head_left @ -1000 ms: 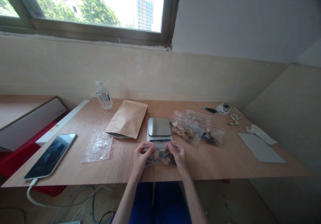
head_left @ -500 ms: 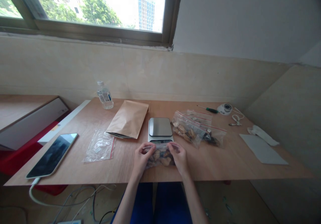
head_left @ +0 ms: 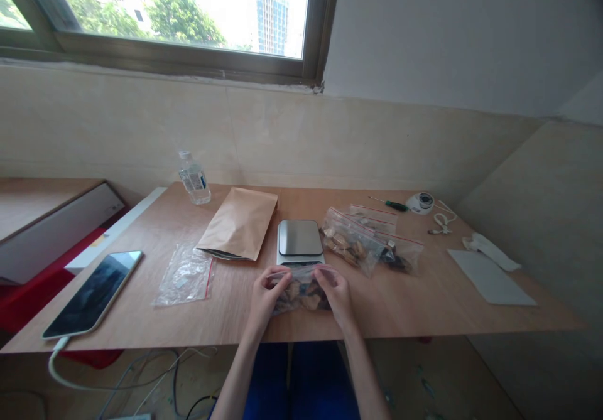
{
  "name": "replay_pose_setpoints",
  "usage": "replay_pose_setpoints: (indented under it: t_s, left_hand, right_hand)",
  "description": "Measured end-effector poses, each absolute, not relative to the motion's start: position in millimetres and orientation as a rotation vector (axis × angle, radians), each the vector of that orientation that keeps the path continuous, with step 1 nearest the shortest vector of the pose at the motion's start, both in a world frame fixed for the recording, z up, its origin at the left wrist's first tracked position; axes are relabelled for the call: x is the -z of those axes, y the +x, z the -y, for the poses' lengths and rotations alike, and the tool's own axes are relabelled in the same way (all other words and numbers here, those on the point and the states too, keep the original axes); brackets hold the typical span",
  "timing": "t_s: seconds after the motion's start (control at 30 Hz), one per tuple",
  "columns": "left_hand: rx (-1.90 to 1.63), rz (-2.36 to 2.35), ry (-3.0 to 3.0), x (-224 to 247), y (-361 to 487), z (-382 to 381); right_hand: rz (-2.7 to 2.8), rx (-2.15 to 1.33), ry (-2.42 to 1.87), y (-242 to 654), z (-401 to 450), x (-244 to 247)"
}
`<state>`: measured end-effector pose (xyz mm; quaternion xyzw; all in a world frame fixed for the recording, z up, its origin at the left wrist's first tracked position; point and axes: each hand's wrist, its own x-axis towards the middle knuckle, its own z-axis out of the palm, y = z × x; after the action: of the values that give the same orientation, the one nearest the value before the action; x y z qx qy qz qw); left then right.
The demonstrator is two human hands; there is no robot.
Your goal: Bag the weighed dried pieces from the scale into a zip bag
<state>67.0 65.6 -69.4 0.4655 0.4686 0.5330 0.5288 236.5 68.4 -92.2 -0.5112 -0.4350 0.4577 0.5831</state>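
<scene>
At the table's front edge, a clear zip bag [head_left: 301, 294] holds brown, dried-looking pieces. My left hand [head_left: 268, 291] pinches its top edge on the left between thumb and fingers. On the right of the same edge, my right hand [head_left: 335, 291] pinches it too. Just behind the bag is a kitchen scale [head_left: 301, 238] with a silver plate and nothing on it; the bag's top partly covers its display. Right of the scale lie several filled zip bags [head_left: 351, 244], overlapping, with red seal lines. A brown paper pouch [head_left: 240, 222] lies flat to the left.
An empty-looking zip bag [head_left: 184, 275] lies left of my hands. A phone [head_left: 94, 294] with a cable plugged in is at the far left, and a water bottle [head_left: 195, 178] stands behind. Toward the right are a screwdriver [head_left: 396, 205], a dome camera [head_left: 420, 203] and a white sheet [head_left: 490, 279].
The view has shifted slightly. Both hands keep their pinch on the zip bag's top edge, almost in place, and the pieces inside look a little differently arranged.
</scene>
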Motion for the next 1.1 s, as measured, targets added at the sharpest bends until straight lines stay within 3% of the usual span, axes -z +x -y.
replay_pose_setpoints:
  t_s: [1.1]
  left_hand:
    - [-1.334,-1.217,1.116,73.0,69.6,-65.6]
  right_hand:
    - [1.180,-0.954,-1.211,234.3,-65.5,86.1]
